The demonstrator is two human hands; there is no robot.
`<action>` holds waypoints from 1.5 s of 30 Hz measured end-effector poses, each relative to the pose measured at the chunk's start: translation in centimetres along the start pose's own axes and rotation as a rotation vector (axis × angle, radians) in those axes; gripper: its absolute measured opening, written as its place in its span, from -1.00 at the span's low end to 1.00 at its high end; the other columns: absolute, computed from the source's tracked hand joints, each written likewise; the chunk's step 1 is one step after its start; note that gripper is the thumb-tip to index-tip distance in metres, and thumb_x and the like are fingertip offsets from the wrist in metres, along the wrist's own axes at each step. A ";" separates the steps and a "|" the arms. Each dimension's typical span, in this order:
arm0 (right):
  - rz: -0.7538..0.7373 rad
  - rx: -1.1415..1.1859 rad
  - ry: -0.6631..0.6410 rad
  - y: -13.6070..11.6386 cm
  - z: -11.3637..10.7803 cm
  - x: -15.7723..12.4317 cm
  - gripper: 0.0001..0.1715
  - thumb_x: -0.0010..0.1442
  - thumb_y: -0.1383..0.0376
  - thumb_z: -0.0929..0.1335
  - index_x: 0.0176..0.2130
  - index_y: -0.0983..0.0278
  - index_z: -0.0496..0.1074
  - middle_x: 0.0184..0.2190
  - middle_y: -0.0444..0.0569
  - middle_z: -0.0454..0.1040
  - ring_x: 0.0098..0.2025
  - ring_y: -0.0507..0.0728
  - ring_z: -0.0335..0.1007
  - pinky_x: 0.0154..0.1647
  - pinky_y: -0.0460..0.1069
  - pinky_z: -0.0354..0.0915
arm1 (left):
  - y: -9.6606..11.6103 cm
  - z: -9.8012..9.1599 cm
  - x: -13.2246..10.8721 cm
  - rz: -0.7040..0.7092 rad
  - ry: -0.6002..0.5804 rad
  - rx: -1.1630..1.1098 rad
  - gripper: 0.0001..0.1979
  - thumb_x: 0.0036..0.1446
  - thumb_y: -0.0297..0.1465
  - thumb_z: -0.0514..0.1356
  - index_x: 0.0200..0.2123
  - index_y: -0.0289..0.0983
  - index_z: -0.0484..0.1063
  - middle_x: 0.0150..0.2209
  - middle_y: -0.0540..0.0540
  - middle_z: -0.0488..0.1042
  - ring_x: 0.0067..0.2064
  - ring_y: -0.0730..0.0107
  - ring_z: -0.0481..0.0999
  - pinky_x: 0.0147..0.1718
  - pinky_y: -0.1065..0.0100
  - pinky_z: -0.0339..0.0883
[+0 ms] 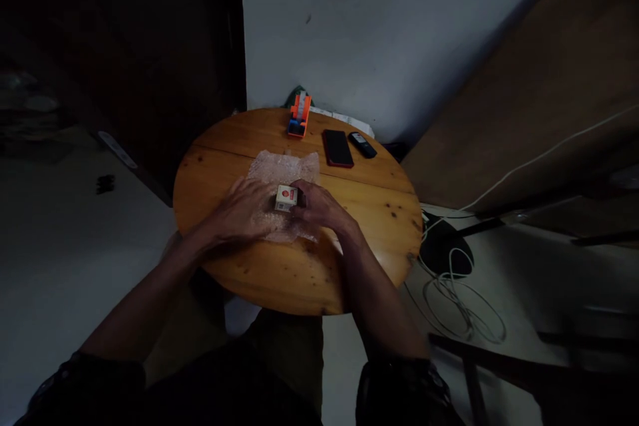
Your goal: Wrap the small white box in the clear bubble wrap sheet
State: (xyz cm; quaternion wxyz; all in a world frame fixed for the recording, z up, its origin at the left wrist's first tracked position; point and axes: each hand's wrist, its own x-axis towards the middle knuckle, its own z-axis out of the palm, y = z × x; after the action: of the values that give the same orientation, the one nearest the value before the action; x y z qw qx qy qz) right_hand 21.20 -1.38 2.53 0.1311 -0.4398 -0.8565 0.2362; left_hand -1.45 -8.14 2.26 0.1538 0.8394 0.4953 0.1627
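A small pale box [286, 198] with a red mark on top lies on a sheet of bubble wrap [285, 168] in the middle of a round wooden table [379, 213]. My left hand [243, 210] lies on the near left part of the wrap, fingers stretched toward the box and touching its left side. On the box's right side, my right hand [321, 207] has its fingers curled and pinched against it. The two hands hold the box between them.
At the table's far edge lie an orange tape dispenser [299, 116], a dark phone with a red rim [338, 147] and a small black remote [362, 144]. White cables [459, 299] coil on the floor at the right. A white wall stands behind the table.
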 end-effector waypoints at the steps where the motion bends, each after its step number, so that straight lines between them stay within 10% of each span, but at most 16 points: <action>1: -0.008 -0.005 0.002 0.0 0.0 0.0 -0.50 0.04 0.34 0.43 0.02 0.27 0.43 -0.19 0.00 0.54 -0.23 0.15 0.38 -0.21 -0.02 0.19 | 0.6 -0.1 -0.7 0.026 -0.004 0.038 -0.40 0.06 -0.19 0.27 0.20 -0.11 0.32 0.25 -0.14 0.36 0.33 -0.10 0.20 0.38 -0.20 -0.18; 8: -0.044 0.029 -0.001 -0.2 -0.1 0.0 -0.49 0.06 0.39 0.43 0.04 0.33 0.43 -0.16 0.03 0.54 -0.21 0.15 0.40 -0.17 -0.02 0.20 | 2.8 1.7 -3.4 0.141 -0.036 0.253 -0.87 0.12 -0.41 0.19 -0.22 -0.22 0.47 0.01 -0.17 0.50 0.17 0.02 0.40 0.39 -0.19 -0.15; 21: -0.019 0.193 0.001 0.4 -0.4 0.0 -0.59 0.21 0.24 0.38 0.06 0.28 0.42 -0.19 -0.03 0.57 -0.21 0.11 0.43 -0.18 -0.04 0.26 | 2.4 1.5 -0.6 0.031 0.333 0.152 -0.87 0.15 -0.46 0.09 -0.37 -0.22 0.44 -0.40 -0.02 0.56 -0.31 0.30 0.53 0.20 0.08 0.25; 25: -0.065 0.467 0.017 1.2 -1.7 -0.2 -0.58 0.34 0.05 0.27 -0.01 0.27 0.46 -0.09 0.00 0.54 -0.06 0.13 0.44 -0.02 0.03 0.31 | 2.2 0.4 1.9 -0.178 0.327 0.120 -0.89 0.07 -0.41 0.14 -0.39 -0.21 0.48 -0.37 -0.08 0.60 -0.26 0.22 0.56 -0.11 0.26 0.38; 30: -0.080 0.571 0.015 2.2 -1.0 0.2 -0.49 0.00 0.08 0.51 -0.10 0.28 0.46 -0.21 -0.08 0.51 -0.23 0.08 0.40 -0.20 -0.02 0.32 | 1.6 0.0 4.3 -0.355 0.272 0.034 -0.83 0.06 -0.33 0.15 -0.33 -0.20 0.53 -0.33 -0.07 0.62 -0.29 0.23 0.55 -0.34 0.33 0.28; 37: -0.059 0.628 0.132 3.1 1.3 1.4 -0.81 0.05 0.19 0.40 -0.42 0.29 0.44 -0.50 -0.15 0.42 -0.45 -0.01 0.27 -0.41 -0.11 0.16 | 0.9 -0.8 4.6 -0.312 0.196 -0.118 -0.69 -0.08 -0.28 0.25 -0.21 -0.21 0.53 -0.20 -0.06 0.60 -0.18 0.19 0.53 -0.26 0.32 0.31; 45: -0.029 0.592 0.160 3.2 1.1 1.5 -0.84 0.01 0.23 0.40 -0.45 0.29 0.47 -0.53 -0.14 0.42 -0.47 0.01 0.26 -0.44 -0.10 0.14 | -0.3 0.5 5.6 -0.296 0.195 -0.474 -0.83 -0.06 -0.26 0.23 -0.47 -0.25 0.46 -0.50 0.04 0.48 -0.41 0.38 0.44 -0.44 0.42 0.25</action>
State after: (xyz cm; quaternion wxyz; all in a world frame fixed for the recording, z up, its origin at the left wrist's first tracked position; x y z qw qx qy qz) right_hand 22.09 1.11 -0.05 0.3241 -0.3875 -0.7435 0.4382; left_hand 1.08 -3.06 2.36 0.3193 0.6791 0.5729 0.3297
